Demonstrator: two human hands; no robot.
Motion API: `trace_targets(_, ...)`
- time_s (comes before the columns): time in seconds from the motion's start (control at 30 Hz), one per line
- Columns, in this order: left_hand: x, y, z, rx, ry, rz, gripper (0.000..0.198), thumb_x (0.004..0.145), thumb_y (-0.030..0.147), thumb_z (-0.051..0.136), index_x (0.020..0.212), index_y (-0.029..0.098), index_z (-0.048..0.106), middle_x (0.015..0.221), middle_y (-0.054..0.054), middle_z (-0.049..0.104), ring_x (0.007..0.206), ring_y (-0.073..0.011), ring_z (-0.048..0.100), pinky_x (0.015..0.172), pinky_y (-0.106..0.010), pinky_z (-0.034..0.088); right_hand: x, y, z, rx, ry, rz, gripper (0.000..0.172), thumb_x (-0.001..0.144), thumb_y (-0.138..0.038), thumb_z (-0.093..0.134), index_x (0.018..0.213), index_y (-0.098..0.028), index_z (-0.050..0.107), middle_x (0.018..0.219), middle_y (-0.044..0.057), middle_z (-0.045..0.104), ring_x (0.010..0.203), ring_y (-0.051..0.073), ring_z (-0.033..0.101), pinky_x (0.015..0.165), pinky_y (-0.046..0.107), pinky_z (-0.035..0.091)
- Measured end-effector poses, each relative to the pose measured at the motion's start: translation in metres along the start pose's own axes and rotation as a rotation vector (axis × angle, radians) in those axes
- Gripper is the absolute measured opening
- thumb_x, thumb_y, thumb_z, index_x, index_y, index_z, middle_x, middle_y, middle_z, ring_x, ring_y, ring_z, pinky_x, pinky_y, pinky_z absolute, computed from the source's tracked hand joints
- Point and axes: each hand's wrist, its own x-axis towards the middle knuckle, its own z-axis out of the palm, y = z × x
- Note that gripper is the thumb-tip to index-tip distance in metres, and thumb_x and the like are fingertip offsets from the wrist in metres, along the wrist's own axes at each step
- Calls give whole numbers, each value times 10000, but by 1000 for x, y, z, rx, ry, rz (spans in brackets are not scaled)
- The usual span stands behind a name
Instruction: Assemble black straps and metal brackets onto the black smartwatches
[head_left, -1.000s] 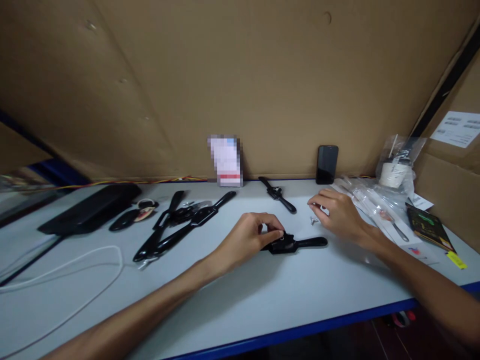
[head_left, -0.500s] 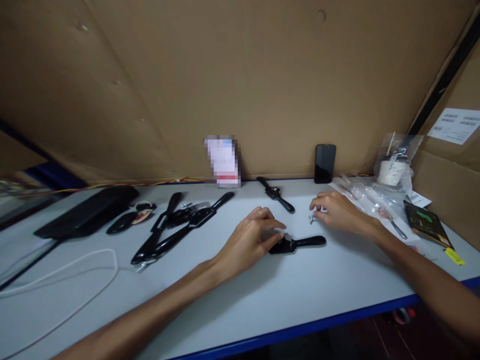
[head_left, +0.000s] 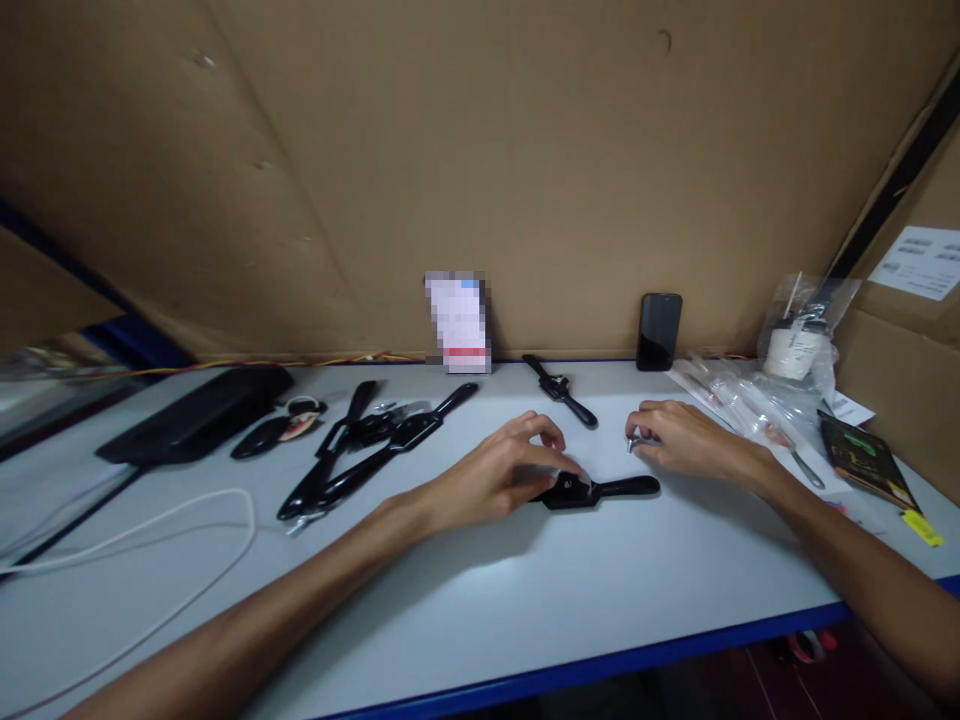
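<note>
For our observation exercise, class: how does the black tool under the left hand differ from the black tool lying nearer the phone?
The near tool has the left hand resting on one end, hiding it; the far tool lies untouched and fully visible. The near tool lies roughly along the front edge of the table; the far tool lies at a slant. Both are black, slim-handled and flat on it.

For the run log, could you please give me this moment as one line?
left hand: resting on black two-handled tool | right hand: fingertips on small metal part | surface: white table
</note>
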Motion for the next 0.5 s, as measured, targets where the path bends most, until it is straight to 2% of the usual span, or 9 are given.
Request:
trace_targets(0.17,-1,1,-2,5,-41,95,406,969,92,536,1134,368,784,1317,-76,594,1224,-257,540,1037,-475,467,1,1,0,-5,-31,-3,176,919,-198,601,1064,-204,701,1048,87,710,887,225,639,752,318,415)
trace_targets(0.27,-2,-1,-1,74,-75,125,530,925,4,515,1182,399,758,1387,-63,557,1292,-277,500,1069,-520,452,1,2,0,-8,-63,-2,181,929,-228,595,1078,-202,695,1070,91,706,888,226,640,752,316,415)
trace_targets(0.37,-2,0,3,108,-74,127,594,897,-33,511,1211,416,741,1398,-49,544,1303,-291,495,1068,-523,462,1,0,-1,-13,-77,11,190,933,-233,587,1086,-201,694,1075,93,705,881,227,641,750,318,417)
trace_targets(0.5,-1,2,7,104,-57,123,579,902,-28,516,1206,408,747,1378,-58,555,1277,-288,516,1047,-508,478,1,-2,-2,-10,-72,13,193,932,-231,581,1085,-197,694,1084,97,701,886,230,639,755,322,421)
